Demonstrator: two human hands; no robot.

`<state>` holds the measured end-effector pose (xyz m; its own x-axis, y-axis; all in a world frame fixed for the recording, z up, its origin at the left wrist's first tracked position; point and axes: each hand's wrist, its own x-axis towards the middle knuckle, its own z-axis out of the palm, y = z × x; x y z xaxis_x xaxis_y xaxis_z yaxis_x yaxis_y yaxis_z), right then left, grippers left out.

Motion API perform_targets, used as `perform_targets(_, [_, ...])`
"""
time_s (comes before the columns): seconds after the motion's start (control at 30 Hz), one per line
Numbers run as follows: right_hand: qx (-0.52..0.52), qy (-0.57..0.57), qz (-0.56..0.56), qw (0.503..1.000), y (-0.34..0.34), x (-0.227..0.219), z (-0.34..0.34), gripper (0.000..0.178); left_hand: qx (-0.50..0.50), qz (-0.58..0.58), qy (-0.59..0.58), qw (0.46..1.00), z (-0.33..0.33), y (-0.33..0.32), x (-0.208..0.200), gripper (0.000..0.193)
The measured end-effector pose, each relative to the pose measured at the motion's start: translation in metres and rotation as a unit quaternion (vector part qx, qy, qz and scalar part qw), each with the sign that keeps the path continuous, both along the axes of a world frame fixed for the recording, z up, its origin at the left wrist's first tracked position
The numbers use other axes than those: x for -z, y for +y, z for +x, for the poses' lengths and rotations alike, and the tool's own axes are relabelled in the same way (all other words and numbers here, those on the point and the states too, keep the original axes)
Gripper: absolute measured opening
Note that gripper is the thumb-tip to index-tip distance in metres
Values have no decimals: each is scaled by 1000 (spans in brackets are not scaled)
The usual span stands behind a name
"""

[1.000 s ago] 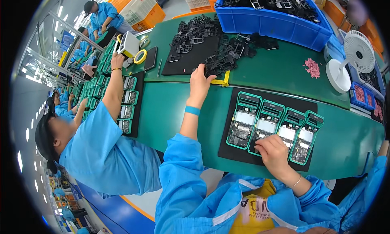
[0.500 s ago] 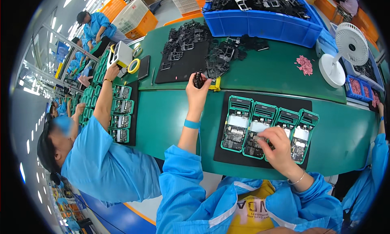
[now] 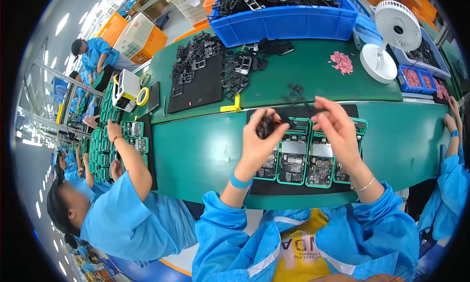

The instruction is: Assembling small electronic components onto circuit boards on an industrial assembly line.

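My left hand (image 3: 262, 137) is closed around a bunch of small black plastic frames (image 3: 266, 127), over the far left part of a row of green trays (image 3: 278, 167). Each tray carries a phone-like circuit board (image 3: 292, 168). Above the same row, my right hand (image 3: 339, 130) has its fingers bent, with thumb and forefinger at a single black plastic frame (image 3: 295, 92). That piece is smeared by motion and sticks out toward the left, so its exact grip is hard to see. A black mat (image 3: 267, 186) lies under the trays.
A blue bin (image 3: 289, 24) of black frames stands at the back. Loose frames (image 3: 237, 76) lie before it, beside a dark mat (image 3: 198, 86). Pink pieces (image 3: 341, 62) and a white fan (image 3: 379, 61) are to the right. A co-worker (image 3: 132, 208) sits close on my left.
My left hand has come nearer and right, from beside the loose frames to the trays. My right hand has lifted off the boards toward it, and a black frame now shows at its fingers.
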<state>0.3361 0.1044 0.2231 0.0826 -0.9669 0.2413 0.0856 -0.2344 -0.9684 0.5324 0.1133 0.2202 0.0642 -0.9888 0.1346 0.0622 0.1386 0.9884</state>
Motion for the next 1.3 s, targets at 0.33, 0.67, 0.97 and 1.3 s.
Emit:
perform_targets(0.33, [-270, 32, 277, 922, 39, -1, -58, 22, 178, -402, -336, 833, -12, 45, 12, 25])
perform_targets(0.67, [-152, 370, -116, 909, 70, 28, -51, 12, -70, -167, -62, 982, 4, 86, 50, 29])
perform_targets(0.97, [-100, 388, -159, 902, 76, 31, -41, 14, -137, -118, -5, 983, -3, 103, 60, 25])
perform_targets(1.3, [-80, 373, -340, 859, 5, 11, -47, 21, -148, -104, -13, 983, -6, 104, 55, 25])
